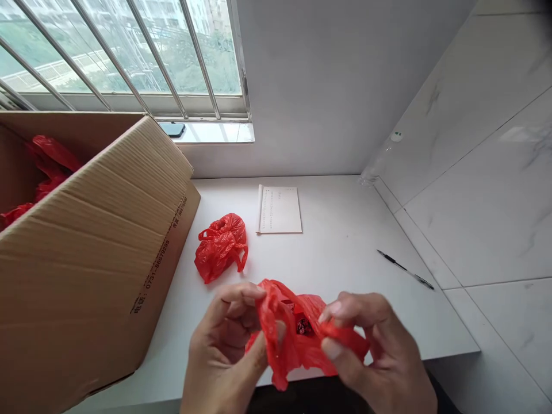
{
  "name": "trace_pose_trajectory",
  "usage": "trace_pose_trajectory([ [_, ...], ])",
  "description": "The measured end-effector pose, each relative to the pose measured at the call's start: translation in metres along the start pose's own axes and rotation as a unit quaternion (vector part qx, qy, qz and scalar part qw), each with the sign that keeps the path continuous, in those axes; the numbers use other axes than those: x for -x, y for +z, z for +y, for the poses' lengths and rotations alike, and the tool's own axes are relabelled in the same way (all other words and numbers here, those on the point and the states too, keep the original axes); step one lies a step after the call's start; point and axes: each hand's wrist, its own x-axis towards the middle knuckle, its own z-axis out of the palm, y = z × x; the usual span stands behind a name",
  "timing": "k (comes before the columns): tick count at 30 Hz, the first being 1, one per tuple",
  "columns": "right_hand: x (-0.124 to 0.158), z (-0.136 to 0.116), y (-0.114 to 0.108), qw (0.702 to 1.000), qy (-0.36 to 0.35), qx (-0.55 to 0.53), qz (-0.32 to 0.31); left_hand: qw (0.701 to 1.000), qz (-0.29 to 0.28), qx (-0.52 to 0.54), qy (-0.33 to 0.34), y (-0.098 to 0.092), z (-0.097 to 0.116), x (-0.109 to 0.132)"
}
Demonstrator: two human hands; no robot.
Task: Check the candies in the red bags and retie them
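Both hands hold one red plastic bag point(297, 333) just above the near edge of the white table point(345, 247). My left hand point(224, 351) pinches the bag's left side between thumb and fingers. My right hand point(379, 356) pinches its right side the same way. The bag's mouth is pulled apart a little, and something dark with red shows inside. A second red plastic bag point(221, 246), knotted and bunched, lies on the table beyond my left hand.
A big cardboard box point(86, 259) leans in from the left with more red bags point(47, 167) inside it. A paper booklet point(279, 209) and a black pen point(405, 269) lie on the table. A phone point(171, 129) rests on the windowsill. Tiled wall at right.
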Motion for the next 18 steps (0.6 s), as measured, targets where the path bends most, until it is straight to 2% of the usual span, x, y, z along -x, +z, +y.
trace_pose_trajectory([
  [3, -0.004, -0.006, 0.01, 0.997, -0.038, 0.045, -0.056, 0.999, -0.01, -0.047, -0.005, 0.009, -0.003, 0.005],
  [6, -0.02, -0.009, 0.014, 0.989, -0.111, 0.028, -0.093, 0.998, -0.014, -0.067, 0.002, 0.014, -0.002, 0.006],
  [9, -0.033, -0.01, 0.014, 0.982, -0.145, 0.017, -0.118, 0.998, -0.019, -0.061, -0.016, 0.017, 0.0, 0.006],
  [11, -0.033, -0.01, 0.015, 0.982, -0.145, 0.028, -0.114, 0.998, 0.002, -0.045, -0.032, 0.018, 0.001, 0.006],
  [15, -0.019, -0.009, 0.018, 0.99, -0.119, 0.04, -0.061, 0.996, 0.034, 0.019, -0.076, 0.016, 0.0, 0.003],
  [18, -0.014, -0.004, 0.023, 0.984, -0.155, 0.067, -0.064, 0.991, 0.071, 0.058, -0.097, 0.015, -0.002, -0.001],
])
